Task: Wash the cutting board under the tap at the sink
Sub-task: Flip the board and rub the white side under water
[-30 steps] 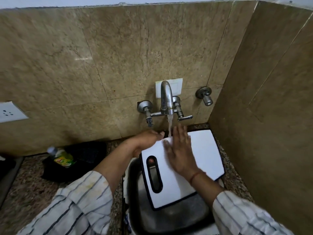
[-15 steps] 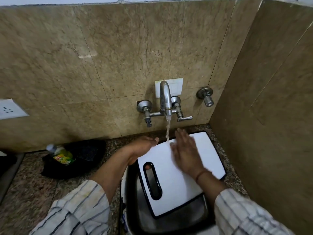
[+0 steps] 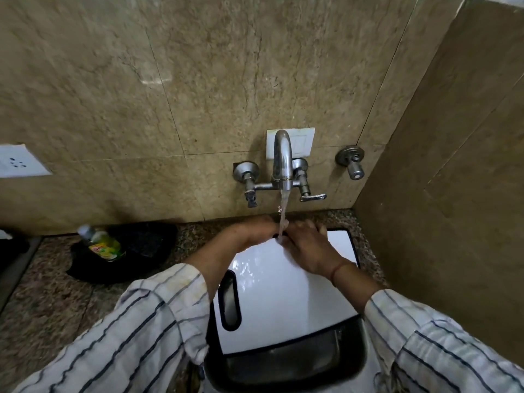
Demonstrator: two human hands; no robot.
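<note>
A white cutting board point(image 3: 283, 302) with a black rim and a handle slot on its left lies tilted across the steel sink point(image 3: 286, 367). The tap point(image 3: 282, 160) on the back wall is running, and its stream point(image 3: 283, 211) lands where my two hands meet at the board's far edge. My left hand point(image 3: 255, 231) curls over the far left edge of the board and holds it. My right hand point(image 3: 307, 246) lies palm down on the board's upper surface, fingers reaching to the far edge under the water. The board's far edge is hidden by both hands.
A green-labelled bottle point(image 3: 102, 245) lies on a black cloth point(image 3: 144, 248) on the speckled counter to the left. A tiled side wall point(image 3: 453, 194) stands close on the right. A separate valve point(image 3: 351, 163) and a wall socket point(image 3: 17, 163) are on the back wall.
My right hand slid up the board to its far edge, next to my left hand under the stream. The view has tilted down and closer to the sink.
</note>
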